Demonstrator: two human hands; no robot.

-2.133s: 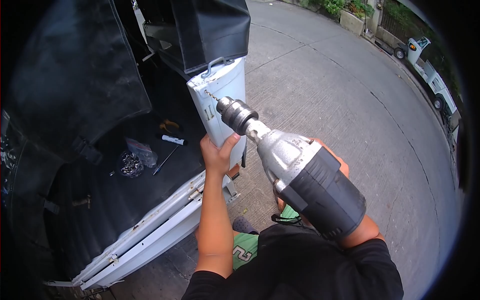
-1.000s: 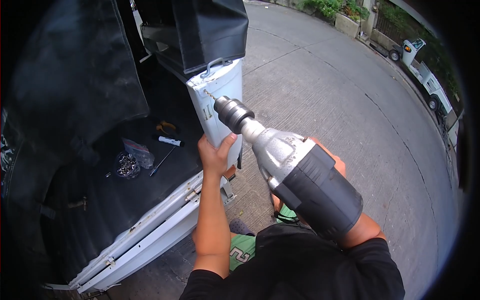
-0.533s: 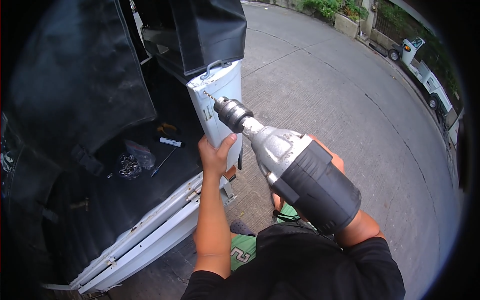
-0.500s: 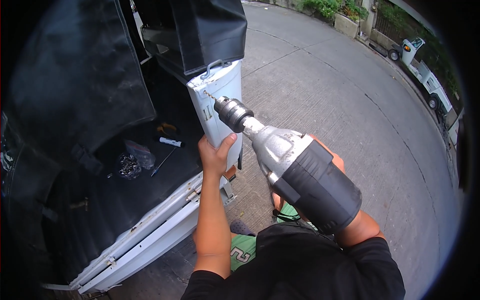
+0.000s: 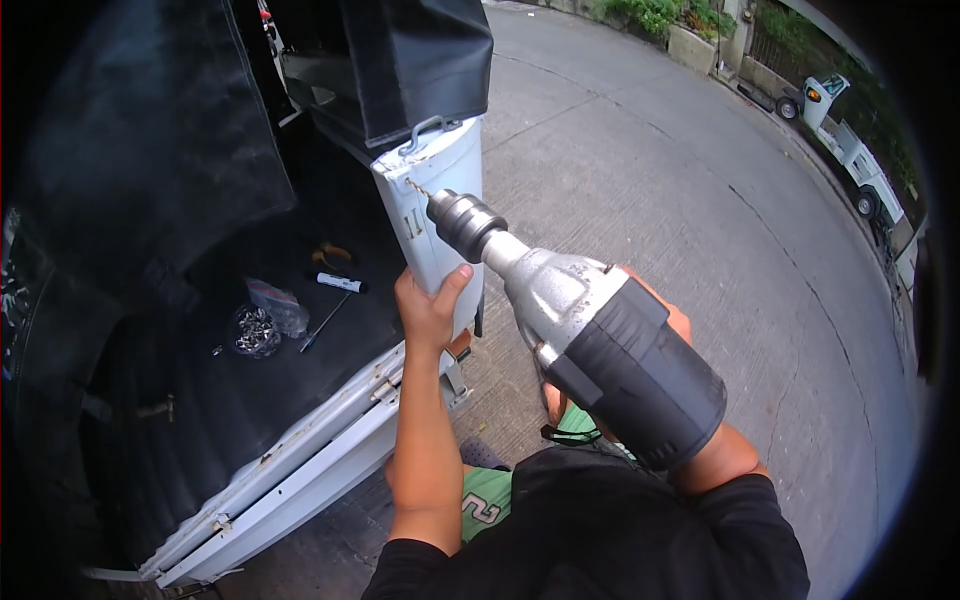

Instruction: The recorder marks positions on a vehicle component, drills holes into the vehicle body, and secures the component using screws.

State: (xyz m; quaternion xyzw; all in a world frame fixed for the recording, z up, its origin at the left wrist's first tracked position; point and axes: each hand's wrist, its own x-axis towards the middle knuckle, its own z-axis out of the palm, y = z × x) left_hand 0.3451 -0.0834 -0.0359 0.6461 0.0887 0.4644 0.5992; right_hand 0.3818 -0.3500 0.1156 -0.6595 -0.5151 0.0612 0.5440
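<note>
Outdoors here, open street in plain daylight! Grey concrete road (image 5: 640, 180) curving away at right, seams and cracks across it. Over on far side: green plants (image 5: 645, 14) above low concrete wall (image 5: 692, 47), fence (image 5: 772, 45) alongside, small white vehicle (image 5: 857, 155) parked at road's edge. Close in, white-sided bed (image 5: 300, 475) of what looks like another vehicle, black sheeting (image 5: 430, 65) above, pliers (image 5: 335, 256) and small metal parts (image 5: 257, 330) on dark floor (image 5: 230, 410): roadside work spot.
</note>
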